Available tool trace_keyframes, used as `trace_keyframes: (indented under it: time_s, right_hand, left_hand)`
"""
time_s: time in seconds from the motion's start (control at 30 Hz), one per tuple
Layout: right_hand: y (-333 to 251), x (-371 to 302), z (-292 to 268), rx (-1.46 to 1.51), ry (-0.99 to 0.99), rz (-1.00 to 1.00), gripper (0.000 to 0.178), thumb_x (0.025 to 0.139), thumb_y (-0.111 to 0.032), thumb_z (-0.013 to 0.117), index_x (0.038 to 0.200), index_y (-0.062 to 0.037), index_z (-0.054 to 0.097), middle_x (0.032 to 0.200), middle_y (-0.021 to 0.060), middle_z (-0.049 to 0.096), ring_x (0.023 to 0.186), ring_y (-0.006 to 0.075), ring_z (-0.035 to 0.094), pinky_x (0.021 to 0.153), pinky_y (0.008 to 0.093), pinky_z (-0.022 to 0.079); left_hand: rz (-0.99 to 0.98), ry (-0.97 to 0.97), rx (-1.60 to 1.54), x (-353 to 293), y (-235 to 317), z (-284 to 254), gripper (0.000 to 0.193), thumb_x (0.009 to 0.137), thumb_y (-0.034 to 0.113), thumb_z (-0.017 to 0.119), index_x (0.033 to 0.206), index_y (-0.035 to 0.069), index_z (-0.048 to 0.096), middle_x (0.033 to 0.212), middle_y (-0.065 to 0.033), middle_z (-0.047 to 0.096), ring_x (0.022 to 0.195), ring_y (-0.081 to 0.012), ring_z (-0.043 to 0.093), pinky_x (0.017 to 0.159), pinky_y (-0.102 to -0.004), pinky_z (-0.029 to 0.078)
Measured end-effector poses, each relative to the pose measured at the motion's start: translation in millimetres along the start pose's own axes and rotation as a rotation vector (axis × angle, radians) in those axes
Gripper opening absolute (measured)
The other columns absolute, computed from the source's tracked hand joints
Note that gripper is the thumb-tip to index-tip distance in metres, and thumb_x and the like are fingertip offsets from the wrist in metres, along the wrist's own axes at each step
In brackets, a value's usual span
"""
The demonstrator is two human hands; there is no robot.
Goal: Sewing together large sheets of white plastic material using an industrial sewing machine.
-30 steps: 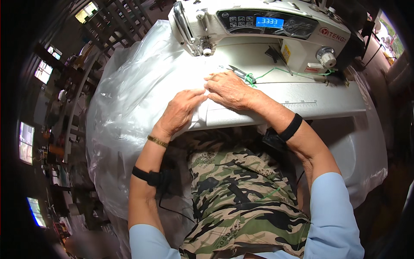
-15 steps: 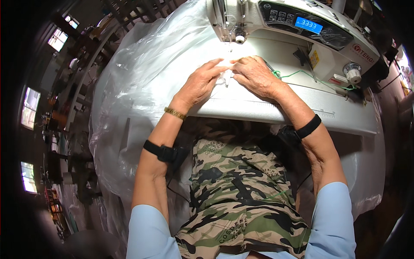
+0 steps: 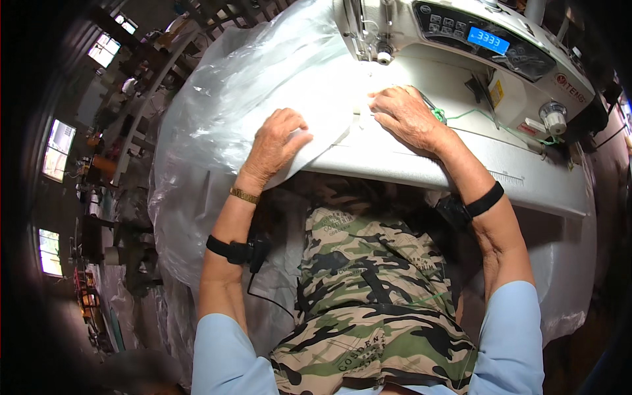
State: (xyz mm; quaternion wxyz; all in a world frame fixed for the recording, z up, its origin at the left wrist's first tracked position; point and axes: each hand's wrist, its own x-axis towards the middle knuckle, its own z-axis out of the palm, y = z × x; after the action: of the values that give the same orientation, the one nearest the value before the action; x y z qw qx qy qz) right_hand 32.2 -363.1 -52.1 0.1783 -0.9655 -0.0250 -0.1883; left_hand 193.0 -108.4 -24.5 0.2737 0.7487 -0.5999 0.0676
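Under the bright lamp of a white sewing machine [image 3: 401,29], a white sheet of thin material [image 3: 329,122] lies on the bed, its edge running slantwise toward me. My left hand [image 3: 280,146] rests on this sheet, fingers bent, with a gap between thumb and forefinger. Right of the needle area, my right hand [image 3: 407,117] has its fingers curled together at a small white piece of cloth [image 3: 362,117]. Glare washes out the detail there. Close beside the right hand lies a slim dark tool with a green cord [image 3: 440,116].
Clear plastic sheeting [image 3: 204,112] drapes over the table's left side. A lit control panel [image 3: 487,41] and a round knob [image 3: 553,117] are on the machine. The table's front edge [image 3: 408,172] stands above my camouflage-patterned apron [image 3: 368,276].
My left hand has moved left and toward me, away from the right hand, and the white sheet's edge now spreads out beneath it. My right hand stays by the needle area. The view has shifted slightly.
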Motion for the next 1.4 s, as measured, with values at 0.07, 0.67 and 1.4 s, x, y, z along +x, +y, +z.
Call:
trace_keyframes:
  time_s: [0.07, 0.67, 1.4]
  right_hand:
    - [-2, 0, 0, 0.017, 0.004, -0.022, 0.032, 0.096, -0.026, 0.048, 0.113, -0.0063, 0.067, 0.129, 0.01, 0.061, 0.123, 0.0238, 0.05, 0.107, 0.0423, 0.031]
    - [-14, 1, -5, -0.115, -0.031, 0.038, 0.022, 0.098, -0.027, 0.055, 0.109, -0.0098, 0.065, 0.127, 0.0103, 0.062, 0.119, 0.0258, 0.053, 0.103, 0.0438, 0.037]
    - [-12, 1, -1, -0.088, 0.055, 0.0, 0.018, 0.096, -0.024, 0.057, 0.104, -0.01, 0.065, 0.123, 0.0083, 0.064, 0.115, 0.0259, 0.055, 0.103, 0.0443, 0.037]
  left_hand:
    - [0.002, 0.051, -0.069, -3, 13, -2, 0.021, 0.081, 0.013, 0.074, 0.094, 0.001, 0.063, 0.094, -0.0127, 0.061, 0.093, -0.0306, 0.059, 0.084, -0.0383, 0.049]
    - [0.2, -0.22, 0.776, 7, -7, -27, 0.005, 0.079, 0.006, 0.059, 0.075, 0.006, 0.059, 0.08, -0.0079, 0.054, 0.081, -0.0244, 0.055, 0.079, -0.0367, 0.043]
    - [0.396, -0.001, 0.337, 51, 19, 48, 0.022, 0.077, 0.003, 0.067, 0.098, 0.01, 0.069, 0.089, -0.0059, 0.06, 0.089, -0.0233, 0.06, 0.093, -0.0384, 0.046]
